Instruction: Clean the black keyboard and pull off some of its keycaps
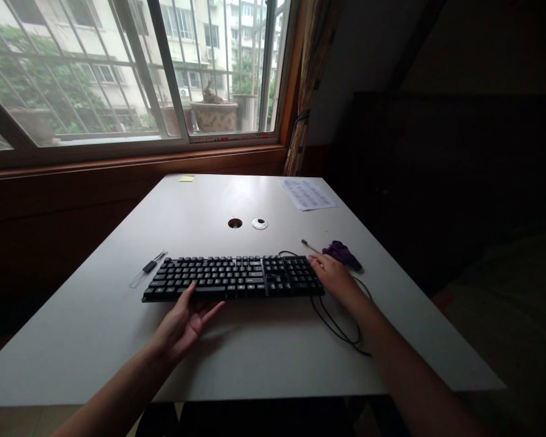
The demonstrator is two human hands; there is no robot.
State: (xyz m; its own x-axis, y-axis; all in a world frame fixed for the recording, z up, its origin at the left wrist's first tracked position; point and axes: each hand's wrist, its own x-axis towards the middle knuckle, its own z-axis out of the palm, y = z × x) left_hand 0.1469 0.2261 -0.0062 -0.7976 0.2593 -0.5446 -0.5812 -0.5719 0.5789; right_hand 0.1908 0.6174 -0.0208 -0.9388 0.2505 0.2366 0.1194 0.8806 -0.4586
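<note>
A black full-size keyboard [209,276] spans the middle of the white table, its front edge apparently lifted off the surface. My left hand [184,325] grips that front edge, thumb on the keys and fingers spread underneath. At the right end, my right hand [334,276] holds the keyboard by its side, fingertips near the number pad; part of its grip is hidden. A black cable [337,331] loops on the table below my right wrist. Just beyond this hand lie a crumpled purple cloth [343,254] and a thin stick with a dark tip [310,246], perhaps a small brush.
Left of the keyboard lies a wire tool with a black handle [150,266]. A round hole [235,223] in the table [95,328] has a silvery round cover [259,224] beside it. Farther back are printed papers [310,194] and yellow sticky notes [187,178], below a barred window.
</note>
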